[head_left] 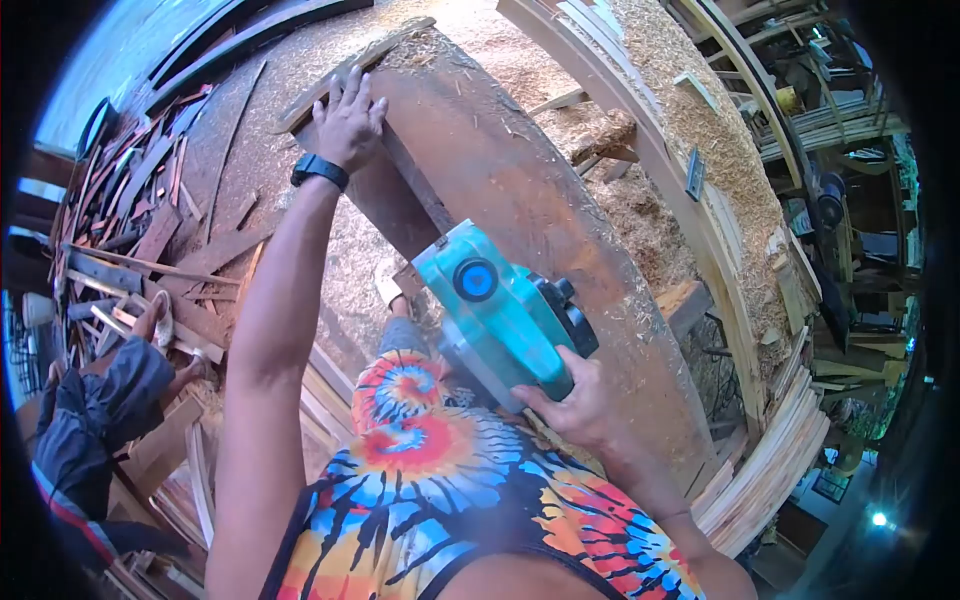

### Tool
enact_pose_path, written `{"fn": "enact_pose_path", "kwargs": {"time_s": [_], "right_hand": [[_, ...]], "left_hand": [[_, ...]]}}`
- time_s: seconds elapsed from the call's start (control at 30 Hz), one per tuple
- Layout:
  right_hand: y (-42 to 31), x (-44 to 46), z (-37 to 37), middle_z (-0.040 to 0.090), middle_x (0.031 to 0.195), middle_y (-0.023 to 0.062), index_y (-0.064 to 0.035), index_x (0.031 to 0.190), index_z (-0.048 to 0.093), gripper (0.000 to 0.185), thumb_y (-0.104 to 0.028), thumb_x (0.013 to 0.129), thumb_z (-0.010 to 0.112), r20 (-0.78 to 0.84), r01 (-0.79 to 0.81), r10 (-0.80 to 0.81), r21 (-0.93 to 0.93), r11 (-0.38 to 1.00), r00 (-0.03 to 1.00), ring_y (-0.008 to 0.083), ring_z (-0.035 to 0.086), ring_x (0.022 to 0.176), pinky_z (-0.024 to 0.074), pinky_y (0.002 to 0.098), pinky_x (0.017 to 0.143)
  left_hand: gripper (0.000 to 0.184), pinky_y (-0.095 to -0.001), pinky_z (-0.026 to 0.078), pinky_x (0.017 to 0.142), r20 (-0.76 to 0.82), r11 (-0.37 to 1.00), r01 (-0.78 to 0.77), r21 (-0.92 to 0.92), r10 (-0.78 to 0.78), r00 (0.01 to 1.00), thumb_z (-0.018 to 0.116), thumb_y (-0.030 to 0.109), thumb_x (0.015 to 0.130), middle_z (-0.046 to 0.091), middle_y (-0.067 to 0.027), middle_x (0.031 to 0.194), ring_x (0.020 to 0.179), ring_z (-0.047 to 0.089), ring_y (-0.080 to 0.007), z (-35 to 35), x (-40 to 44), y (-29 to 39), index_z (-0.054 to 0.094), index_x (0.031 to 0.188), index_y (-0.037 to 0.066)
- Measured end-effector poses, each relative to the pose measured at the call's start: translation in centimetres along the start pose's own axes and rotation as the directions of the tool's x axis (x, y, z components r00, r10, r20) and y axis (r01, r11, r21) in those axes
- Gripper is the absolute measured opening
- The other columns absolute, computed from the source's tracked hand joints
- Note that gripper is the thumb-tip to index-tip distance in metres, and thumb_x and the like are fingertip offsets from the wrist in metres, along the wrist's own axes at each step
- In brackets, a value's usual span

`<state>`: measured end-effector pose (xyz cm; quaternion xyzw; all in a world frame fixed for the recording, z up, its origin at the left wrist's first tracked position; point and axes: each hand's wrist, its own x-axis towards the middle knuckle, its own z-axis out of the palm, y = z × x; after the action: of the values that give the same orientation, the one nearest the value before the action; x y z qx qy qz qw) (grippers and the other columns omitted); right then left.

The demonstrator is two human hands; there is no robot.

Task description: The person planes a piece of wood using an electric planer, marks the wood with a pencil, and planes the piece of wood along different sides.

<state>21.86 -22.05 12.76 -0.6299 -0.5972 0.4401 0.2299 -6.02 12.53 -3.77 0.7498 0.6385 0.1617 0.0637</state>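
Note:
My right hand is closed around the rear handle of a teal electric hand planer with a blue-centred round knob. The planer's front end lies over the near end of a dark wooden plank. That plank runs along the left edge of a broad brown wooden workbench. Stretched far forward, my left hand lies with fingers spread at the plank's far end, by a crosswise wooden strip. A dark watch is on that wrist. The planer's underside is hidden.
Wood shavings cover the ground and the bench's far end. A scrap pile lies at left, where another person in dark clothes sits or crouches. Long curved timbers and stacked boards stand at right.

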Motion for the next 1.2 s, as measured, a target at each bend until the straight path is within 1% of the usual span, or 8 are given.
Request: {"fn": "enact_pose_path", "kwargs": {"time_s": [0.1,0.23,0.4,0.63,0.8,0.93,1.03,1.2], "right_hand": [[-1.0,2.2,0.2,0.075,0.09,0.0146,0.0012,0.107,0.068,0.037,-0.02,0.082,0.084,0.024,-0.025,0.025,-0.023,0.999,0.999,0.0201,0.073,0.08,0.0557,0.0354,0.073],[-3.5,6.2,0.9,0.073,0.086,0.0207,0.0007,0.1,0.066,0.035,-0.026,0.084,0.082,0.011,0.02,-0.02,-0.028,0.999,1.0,0.0334,0.075,0.08,0.0557,0.0411,0.068],[-5.5,13.6,2.8,0.073,0.087,0.0215,0.0003,0.102,0.067,0.036,-0.027,0.084,0.082,-0.008,0.123,-0.123,0.021,0.992,0.992,0.0358,0.074,0.082,0.0555,0.0421,0.07],[-12.0,27.5,6.1,0.074,0.093,0.0221,-0.0005,0.104,0.071,0.037,-0.028,0.082,0.08,-0.038,0.278,-0.278,-0.001,0.961,0.96,0.0372,0.073,0.085,0.057,0.0434,0.077],[-13.9,38.2,8.7,0.075,0.089,0.019,-0.0052,0.098,0.077,0.041,-0.041,0.078,0.083,-0.062,0.366,-0.371,-0.073,0.928,0.927,0.0332,0.075,0.083,0.0582,0.0418,0.075],[-15.1,33.8,6.8,0.076,0.088,0.0161,-0.0046,0.102,0.076,0.042,-0.039,0.08,0.082,-0.076,0.329,-0.337,-0.092,0.94,0.939,0.0271,0.075,0.079,0.058,0.0405,0.074],[-12.9,26.9,4.0,0.077,0.095,0.0121,-0.0042,0.112,0.073,0.038,-0.03,0.085,0.08,0.001,0.244,-0.245,0.063,0.968,0.97,0.0187,0.072,0.086,0.0563,0.0367,0.079],[-7.7,12.6,0.0,0.075,0.107,0.0095,0.0002,0.121,0.067,0.042,-0.02,0.087,0.081,0.048,0.077,-0.078,0.015,0.997,0.996,0.0152,0.069,0.095,0.0548,0.0344,0.086]], "left_hand": [[0.065,-0.064,0.013,0.121,-0.015,0.973,-0.069,-0.222,0.067,0.998,0.04,0.049,0.105,0.021,-0.0087,0.169,0.156,0.015,-0.035,0.0,0.4,-1.6,0.035,0.158,0.013],[0.06,-0.0432,0.024,0.123,-0.243,0.815,-0.038,-0.578,-0.127,0.962,0.043,0.041,0.107,0.037,-0.0227,0.159,0.15,0.032,-0.036,-1.8,0.1,-4.2,0.045,0.15,-0.001],[0.058,-0.0365,0.032,0.12,-0.227,0.681,0.126,-0.721,-0.404,0.886,0.042,0.037,0.108,0.048,-0.025,0.152,0.144,0.043,-0.0325,-3.1,-2.0,-8.2,0.049,0.144,-0.008],[0.055,-0.0351,0.038,0.115,-0.178,0.644,0.248,-0.724,-0.522,0.834,0.044,0.035,0.108,0.056,-0.0245,0.144,0.138,0.052,-0.0311,-2.2,-6.4,-12.6,0.052,0.142,-0.007],[0.047,-0.0361,0.048,0.096,-0.145,0.623,0.282,-0.73,-0.544,0.826,0.046,0.035,0.108,0.07,-0.0233,0.12,0.11,0.066,-0.0298,-4.0,-7.3,-11.8,0.064,0.126,-0.005],[0.047,-0.0405,0.051,0.094,-0.331,0.755,0.137,-0.642,-0.434,0.838,0.047,0.037,0.106,0.071,-0.0244,0.113,0.107,0.068,-0.0359,-2.2,-6.3,-12.4,0.066,0.122,-0.003],[0.048,-0.0423,0.051,0.095,-0.142,0.689,0.26,-0.677,-0.468,0.872,0.05,0.039,0.105,0.07,-0.0238,0.118,0.111,0.067,-0.0375,-3.9,-5.5,-9.4,0.067,0.121,-0.002],[0.073,-0.0435,0.046,0.106,-0.197,0.848,0.162,-0.504,-0.295,0.935,0.065,0.057,0.091,0.063,-0.0249,0.13,0.12,0.06,-0.0388,-2.3,-3.5,-3.3,0.062,0.131,-0.004]]}}
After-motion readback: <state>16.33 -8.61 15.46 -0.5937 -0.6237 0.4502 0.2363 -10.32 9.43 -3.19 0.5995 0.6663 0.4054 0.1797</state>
